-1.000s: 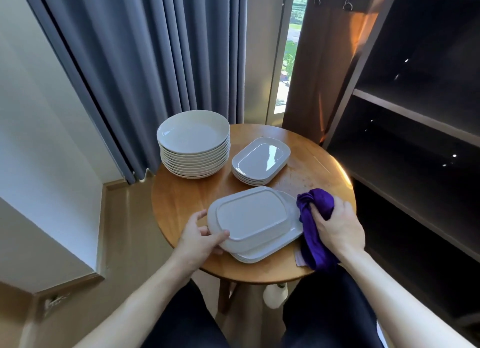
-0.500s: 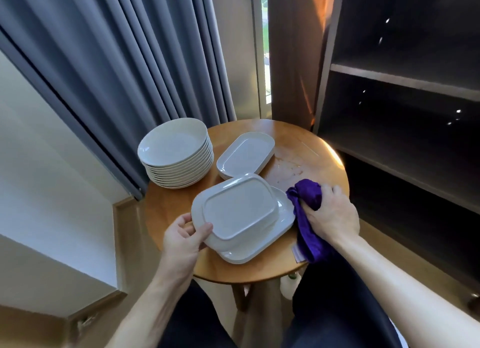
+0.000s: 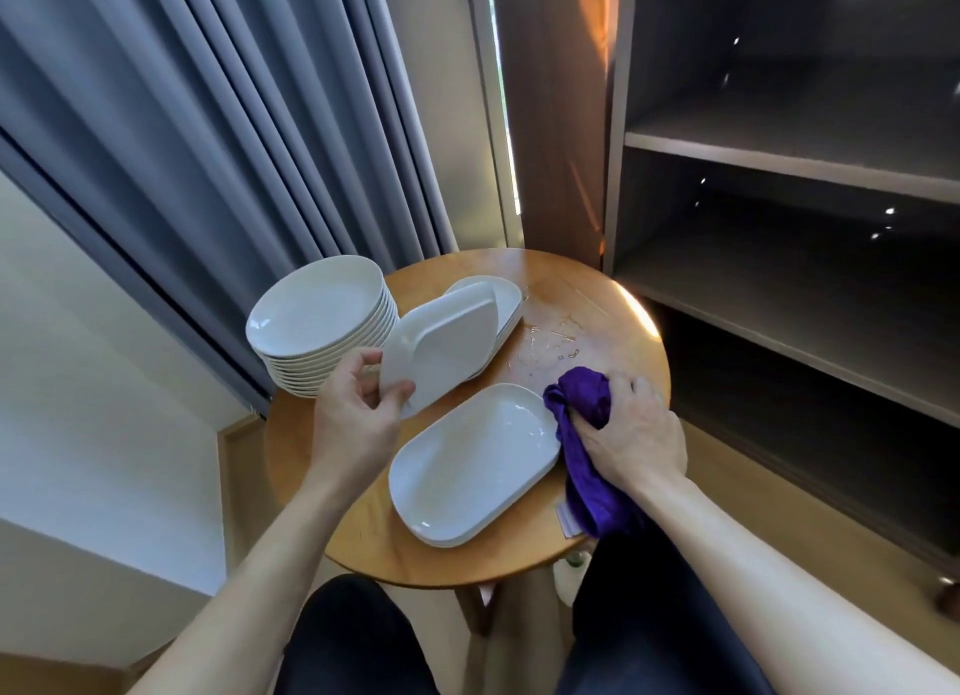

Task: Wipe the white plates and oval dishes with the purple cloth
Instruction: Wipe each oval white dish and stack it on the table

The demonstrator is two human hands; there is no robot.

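Gripping a tilted oval dish (image 3: 447, 346) by its rim, left hand (image 3: 353, 414); right hand (image 3: 631, 429) clutches soft purple cloth (image 3: 582, 398). Dish probably slick, fragile.

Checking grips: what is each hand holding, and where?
Left hand pinches a tilted oval dish by its near rim; right hand grips the purple cloth around its middle.

Head-worn view, steeply downward, close above round table (image 3: 597, 299)

Round white plates (image 3: 317, 312) stand stacked back left; tilted oval dish (image 3: 447, 351) hangs underside-out before the far oval dishes (image 3: 509, 299); near oval dish (image 3: 472, 466) lies flat, bunched purple cloth (image 3: 579, 395) touching its right end
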